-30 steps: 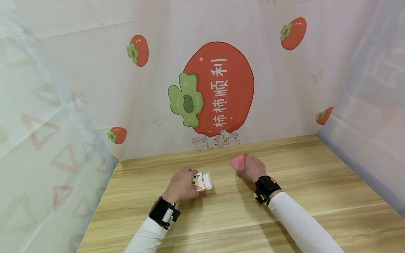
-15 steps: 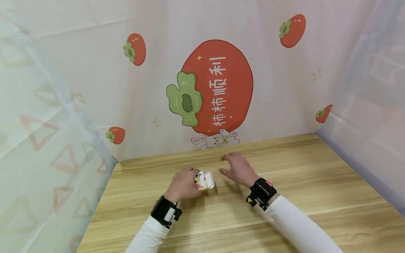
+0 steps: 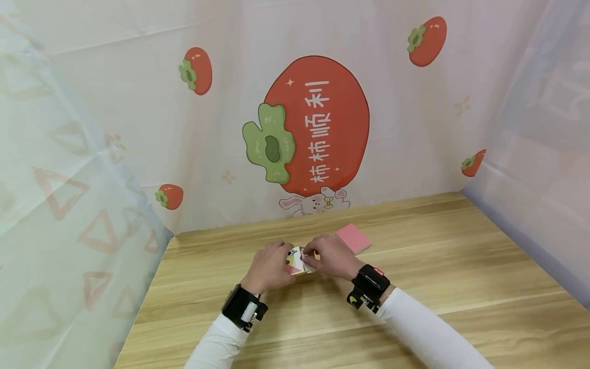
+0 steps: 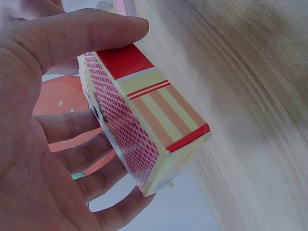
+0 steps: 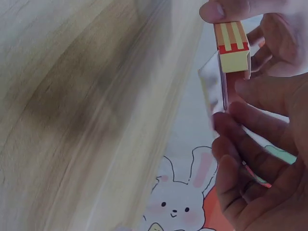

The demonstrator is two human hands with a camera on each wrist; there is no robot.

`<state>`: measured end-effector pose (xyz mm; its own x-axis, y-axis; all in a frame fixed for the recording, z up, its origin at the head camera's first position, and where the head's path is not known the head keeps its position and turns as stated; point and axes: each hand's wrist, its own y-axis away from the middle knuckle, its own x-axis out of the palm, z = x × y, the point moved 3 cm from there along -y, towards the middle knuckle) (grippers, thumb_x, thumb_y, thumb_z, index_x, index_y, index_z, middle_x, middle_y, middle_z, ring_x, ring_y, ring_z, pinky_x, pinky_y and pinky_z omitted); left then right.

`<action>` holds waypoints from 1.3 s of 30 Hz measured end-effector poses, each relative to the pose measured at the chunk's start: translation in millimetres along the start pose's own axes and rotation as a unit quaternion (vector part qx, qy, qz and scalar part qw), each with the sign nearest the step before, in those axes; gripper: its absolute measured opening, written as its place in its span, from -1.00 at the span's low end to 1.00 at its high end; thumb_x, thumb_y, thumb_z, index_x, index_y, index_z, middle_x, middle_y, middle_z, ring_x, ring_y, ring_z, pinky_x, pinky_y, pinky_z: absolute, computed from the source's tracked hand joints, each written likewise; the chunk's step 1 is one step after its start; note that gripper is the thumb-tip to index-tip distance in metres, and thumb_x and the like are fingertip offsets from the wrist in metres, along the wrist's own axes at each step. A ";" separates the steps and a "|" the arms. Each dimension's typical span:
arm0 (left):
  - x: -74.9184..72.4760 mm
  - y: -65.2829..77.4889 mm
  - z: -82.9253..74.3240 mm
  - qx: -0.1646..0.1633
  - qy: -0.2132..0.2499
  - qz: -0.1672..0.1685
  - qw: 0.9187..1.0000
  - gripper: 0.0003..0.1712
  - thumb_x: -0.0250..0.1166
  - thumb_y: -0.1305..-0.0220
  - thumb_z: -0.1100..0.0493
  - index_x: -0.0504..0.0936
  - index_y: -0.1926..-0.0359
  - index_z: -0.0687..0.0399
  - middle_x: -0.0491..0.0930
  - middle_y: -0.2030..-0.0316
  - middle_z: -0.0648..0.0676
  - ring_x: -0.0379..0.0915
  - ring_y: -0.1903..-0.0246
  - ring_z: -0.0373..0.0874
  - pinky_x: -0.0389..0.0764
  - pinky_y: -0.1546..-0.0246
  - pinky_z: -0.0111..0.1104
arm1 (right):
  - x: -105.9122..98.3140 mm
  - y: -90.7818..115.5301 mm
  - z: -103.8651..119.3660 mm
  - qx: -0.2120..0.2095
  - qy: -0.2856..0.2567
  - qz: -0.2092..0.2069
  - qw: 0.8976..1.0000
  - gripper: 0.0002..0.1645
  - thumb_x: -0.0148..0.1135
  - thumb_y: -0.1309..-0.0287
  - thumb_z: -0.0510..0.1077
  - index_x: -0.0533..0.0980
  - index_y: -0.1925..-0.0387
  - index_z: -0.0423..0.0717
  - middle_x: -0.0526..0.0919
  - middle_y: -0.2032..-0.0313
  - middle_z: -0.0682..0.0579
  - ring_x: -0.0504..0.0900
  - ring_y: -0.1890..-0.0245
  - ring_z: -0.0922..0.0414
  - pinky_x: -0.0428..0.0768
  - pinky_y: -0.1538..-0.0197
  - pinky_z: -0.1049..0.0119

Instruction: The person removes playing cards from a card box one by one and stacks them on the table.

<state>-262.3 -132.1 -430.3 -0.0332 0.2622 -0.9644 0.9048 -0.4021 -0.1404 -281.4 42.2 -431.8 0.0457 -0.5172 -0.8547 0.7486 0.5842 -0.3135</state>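
A playing-card box (image 3: 295, 260) with an ace on its face is held by my left hand (image 3: 267, 269), low over the wooden table. In the left wrist view, the thumb lies across a narrow side of the box (image 4: 154, 101) and the fingers support the opposite side. My right hand (image 3: 336, 256) has thumb and fingertips together at the box's open end. The right wrist view has the white flap (image 5: 212, 86) folded out and the right thumb at the mouth; what lies inside is hidden. Beyond the right hand lies a squared stack of red-backed playing cards (image 3: 354, 239).
The wooden table (image 3: 442, 287) meets a white cloth backdrop (image 3: 221, 128) printed with persimmons and a rabbit. Cloth walls (image 3: 60, 246) rise on either side. Each wrist wears a black strapped camera (image 3: 371, 284).
My right hand has let go of the card stack, leaving it on the table, and moved left to the box's open end. The left hand keeps the box in nearly the same place.
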 end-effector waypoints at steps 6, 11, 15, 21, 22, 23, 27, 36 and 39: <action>-0.6 -1.3 -2.8 0.011 0.003 -0.004 1.000 -0.28 0.60 0.19 0.08 0.63 -0.09 0.16 0.56 0.12 0.09 0.46 0.21 -0.01 0.53 0.32 -0.13 | 5.4 -3.2 -2.7 0.052 -0.025 -0.007 0.998 -0.88 0.48 -0.14 -0.11 0.72 0.31 -0.05 0.68 0.45 0.19 0.59 0.41 0.28 0.52 0.31 0.36; -1.5 -2.2 -4.5 0.017 0.001 -0.005 1.000 -0.28 0.59 0.18 0.09 0.63 -0.09 0.18 0.56 0.12 0.09 0.48 0.18 -0.02 0.53 0.29 -0.14 | 11.9 -3.0 -7.9 0.094 -0.053 -0.026 0.994 -0.84 0.51 -0.11 -0.12 0.64 0.47 -0.02 0.62 0.55 0.22 0.53 0.54 0.34 0.50 0.41 0.41; -2.8 -2.2 -5.0 0.016 0.001 -0.006 1.000 -0.28 0.59 0.17 0.09 0.62 -0.10 0.18 0.56 0.12 0.09 0.49 0.17 0.00 0.55 0.26 -0.11 | 15.5 -1.7 -10.7 0.106 -0.079 -0.033 0.991 -0.78 0.51 -0.11 -0.13 0.60 0.54 0.00 0.58 0.60 0.23 0.50 0.60 0.34 0.46 0.47 0.41; -2.9 -1.2 -2.9 0.013 0.001 -0.005 1.000 -0.26 0.60 0.18 0.08 0.62 -0.11 0.19 0.57 0.10 0.11 0.50 0.16 0.01 0.56 0.27 -0.09 | 15.4 1.1 -15.8 0.113 -0.144 -0.013 0.983 -0.79 0.50 -0.14 -0.12 0.60 0.49 -0.06 0.60 0.54 0.18 0.52 0.56 0.31 0.48 0.44 0.39; -2.6 -1.0 -2.1 0.012 0.001 -0.005 1.000 -0.25 0.60 0.19 0.08 0.62 -0.11 0.18 0.57 0.11 0.10 0.49 0.17 0.00 0.56 0.28 -0.10 | 14.6 1.7 -17.1 0.121 -0.154 -0.007 0.981 -0.78 0.50 -0.14 -0.11 0.59 0.47 -0.07 0.60 0.53 0.18 0.52 0.55 0.30 0.48 0.43 0.38; -2.6 -0.8 -1.3 0.010 0.000 -0.005 1.000 -0.25 0.60 0.19 0.08 0.62 -0.11 0.18 0.57 0.11 0.10 0.49 0.17 -0.01 0.55 0.28 -0.11 | 13.6 2.3 -18.4 0.130 -0.165 -0.002 0.978 -0.78 0.50 -0.14 -0.11 0.59 0.45 -0.08 0.60 0.51 0.16 0.52 0.54 0.29 0.49 0.41 0.37; -2.1 0.3 2.2 0.005 -0.004 -0.008 1.000 -0.26 0.59 0.21 0.09 0.63 -0.10 0.17 0.56 0.13 0.06 0.48 0.18 -0.05 0.54 0.27 -0.14 | 7.8 5.1 -21.2 0.165 -0.204 0.013 0.965 -0.75 0.49 -0.15 -0.15 0.58 0.28 -0.21 0.63 0.48 0.09 0.59 0.49 0.21 0.53 0.37 0.31; -1.2 1.1 5.9 0.003 -0.008 -0.002 1.000 -0.27 0.60 0.22 0.08 0.63 -0.08 0.15 0.55 0.16 0.05 0.45 0.23 -0.07 0.51 0.35 -0.17 | -6.0 5.7 -11.9 0.123 -0.119 0.019 0.985 -0.42 0.55 -0.07 -0.13 0.56 -0.13 -0.16 0.58 -0.09 -0.12 0.58 -0.07 -0.04 0.58 -0.07 0.05; -1.1 0.9 5.7 0.005 -0.009 -0.001 1.000 -0.26 0.61 0.20 0.07 0.62 -0.10 0.16 0.56 0.14 0.07 0.47 0.21 -0.04 0.53 0.34 -0.15 | -7.1 3.8 -5.1 0.044 -0.049 0.047 0.997 -0.53 0.56 -0.05 -0.12 0.65 -0.02 -0.07 0.53 -0.21 -0.12 0.48 -0.24 -0.10 0.48 -0.24 -0.02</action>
<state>-263.9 -137.8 -430.6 -0.0421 0.2463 -0.9683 0.9005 -0.4104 -0.1436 -282.3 51.3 -429.0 0.1786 -0.5238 -0.8329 0.7936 0.5771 -0.1928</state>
